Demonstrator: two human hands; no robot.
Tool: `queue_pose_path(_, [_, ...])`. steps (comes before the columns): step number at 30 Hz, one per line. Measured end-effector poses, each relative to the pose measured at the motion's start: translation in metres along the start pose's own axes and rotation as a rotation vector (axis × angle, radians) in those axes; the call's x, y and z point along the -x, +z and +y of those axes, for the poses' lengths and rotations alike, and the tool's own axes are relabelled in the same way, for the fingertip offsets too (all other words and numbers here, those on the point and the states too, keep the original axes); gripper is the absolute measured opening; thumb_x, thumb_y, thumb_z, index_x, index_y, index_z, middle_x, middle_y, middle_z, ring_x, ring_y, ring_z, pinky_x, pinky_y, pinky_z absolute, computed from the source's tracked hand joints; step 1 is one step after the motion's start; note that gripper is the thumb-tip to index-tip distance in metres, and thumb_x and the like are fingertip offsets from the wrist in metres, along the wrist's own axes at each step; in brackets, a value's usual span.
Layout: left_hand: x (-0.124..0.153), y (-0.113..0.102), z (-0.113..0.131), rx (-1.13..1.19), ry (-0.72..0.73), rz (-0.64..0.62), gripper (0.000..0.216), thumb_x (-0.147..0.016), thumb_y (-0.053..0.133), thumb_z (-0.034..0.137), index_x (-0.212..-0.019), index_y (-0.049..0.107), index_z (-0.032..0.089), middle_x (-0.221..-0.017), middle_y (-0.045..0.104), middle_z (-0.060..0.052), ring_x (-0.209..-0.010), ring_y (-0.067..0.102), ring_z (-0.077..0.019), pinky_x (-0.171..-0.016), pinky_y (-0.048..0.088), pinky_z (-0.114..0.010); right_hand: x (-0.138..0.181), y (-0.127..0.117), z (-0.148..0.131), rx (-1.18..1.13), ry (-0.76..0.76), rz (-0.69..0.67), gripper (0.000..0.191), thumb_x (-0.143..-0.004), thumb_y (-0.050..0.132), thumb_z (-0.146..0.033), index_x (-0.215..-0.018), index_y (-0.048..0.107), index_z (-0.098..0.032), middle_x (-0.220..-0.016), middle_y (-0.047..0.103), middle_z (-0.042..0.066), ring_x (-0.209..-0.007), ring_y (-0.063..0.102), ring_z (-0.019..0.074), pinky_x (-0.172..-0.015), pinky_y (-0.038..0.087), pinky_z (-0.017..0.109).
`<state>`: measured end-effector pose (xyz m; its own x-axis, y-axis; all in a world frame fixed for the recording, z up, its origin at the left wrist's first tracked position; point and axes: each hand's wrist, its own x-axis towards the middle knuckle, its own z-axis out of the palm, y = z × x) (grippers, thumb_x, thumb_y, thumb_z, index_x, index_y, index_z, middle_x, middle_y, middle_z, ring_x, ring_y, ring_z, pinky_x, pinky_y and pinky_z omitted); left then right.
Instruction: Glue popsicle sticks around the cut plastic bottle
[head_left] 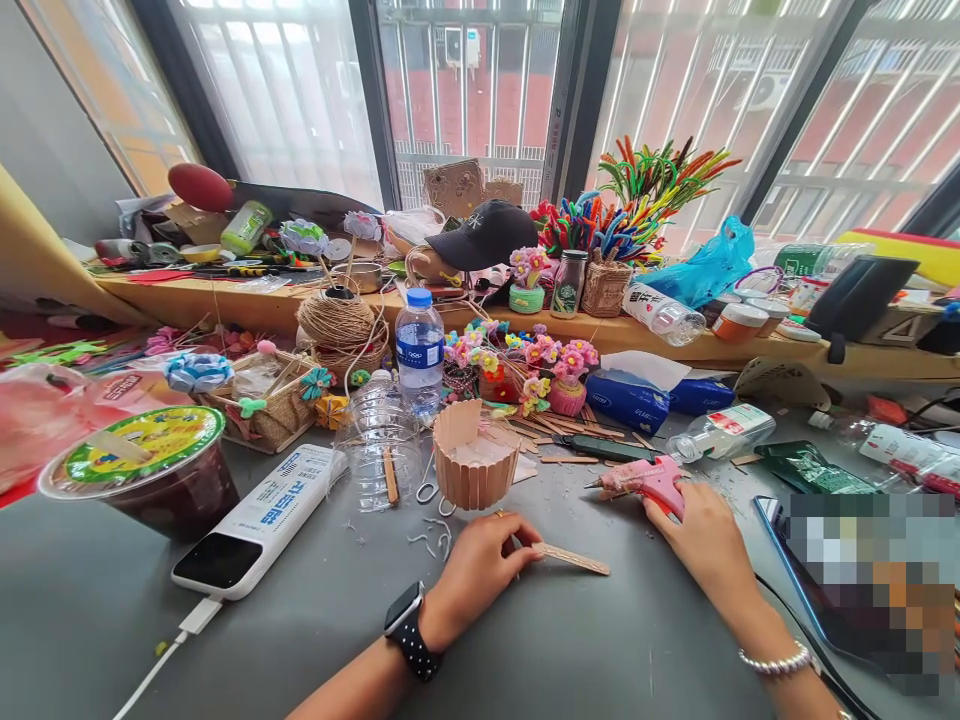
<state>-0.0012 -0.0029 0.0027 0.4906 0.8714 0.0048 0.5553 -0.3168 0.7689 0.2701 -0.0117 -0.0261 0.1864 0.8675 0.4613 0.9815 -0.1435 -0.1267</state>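
Over grey tabletop (pixel 570 655), left hand (pixel 480 560) pinches a stick (pixel 574 558) jutting rightward while right hand (pixel 709 530) grips a glue gun (pixel 637 478).

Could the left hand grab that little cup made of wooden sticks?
Probably yes. The stick cup stands just beyond the left hand, and nothing seems to block the way. But that hand is pinching a flat stick, so it might need to put that down first.

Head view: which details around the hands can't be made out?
All in the head view:
- Wooden stick: held end, covered by the left hand.
- Pink glue gun: most of its grip, behind the right hand.
- Stick-walled cup: inside bottom, behind its near wall.
- Flat device: screen, pixelated.
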Motion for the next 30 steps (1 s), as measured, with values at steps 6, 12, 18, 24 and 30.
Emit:
queue_pose_path(6, [0.0, 0.0, 0.002, -0.011, 0.002, -0.002, 0.013, -0.075, 0.054, 0.026, -0.08, 0.063, 0.018, -0.078, 0.065, -0.001, -0.069, 0.056, -0.0127, -0.065, 0.04, -0.02, 0.001, -0.007, -0.006, 0.08, 0.015, -0.032, 0.036, -0.076, 0.041, -0.044, -0.081, 0.059, -0.013, -0.077, 0.058, 0.011, -0.076, 0.051, 0.0256, -0.055, 0.038, 0.033])
queue_pose_path(12, [0.0, 0.0, 0.001, -0.022, 0.004, -0.001, 0.013, -0.075, 0.054, 0.026, -0.08, 0.063, 0.019, -0.08, 0.065, -0.001, -0.071, 0.056, -0.013, -0.065, 0.04, -0.02, 0.001, -0.011, -0.004, 0.139, 0.035, -0.019, 0.043, -0.075, 0.039, -0.05, -0.084, 0.06, -0.014, -0.081, 0.059, 0.013, -0.078, 0.05, 0.0283, -0.054, 0.037, 0.036])
queue_pose_path(18, [0.0, -0.001, 0.002, -0.005, -0.025, -0.011, 0.013, -0.073, 0.056, 0.026, -0.079, 0.063, 0.018, -0.078, 0.065, -0.001, -0.069, 0.056, -0.0126, -0.063, 0.04, -0.02, 0.003, -0.034, -0.025, -0.043, -0.139, 0.134, 0.032, -0.078, 0.045, -0.044, -0.09, 0.054, -0.016, -0.085, 0.057, 0.009, -0.08, 0.05, 0.0226, -0.067, 0.041, 0.036])
queue_pose_path(24, [-0.001, 0.001, 0.001, -0.006, 0.0, 0.003, 0.015, -0.075, 0.055, 0.029, -0.08, 0.064, 0.018, -0.079, 0.066, -0.001, -0.07, 0.056, -0.013, -0.065, 0.041, -0.02, 0.028, -0.048, -0.092, -0.335, -0.501, 0.133, 0.012, -0.081, 0.045, -0.022, -0.087, 0.055, -0.019, -0.078, 0.057, 0.003, -0.076, 0.051, 0.0163, -0.067, 0.041, 0.029])
queue_pose_path(30, [-0.002, 0.004, -0.004, -0.005, 0.018, 0.024, 0.013, -0.075, 0.055, 0.026, -0.079, 0.064, 0.018, -0.077, 0.066, 0.0, -0.067, 0.057, -0.013, -0.064, 0.041, -0.02, 0.041, -0.036, -0.122, -0.17, -0.637, 0.209, 0.022, -0.082, 0.035, -0.012, -0.088, 0.055, -0.016, -0.076, 0.057, 0.005, -0.073, 0.051, 0.018, -0.063, 0.038, 0.031])
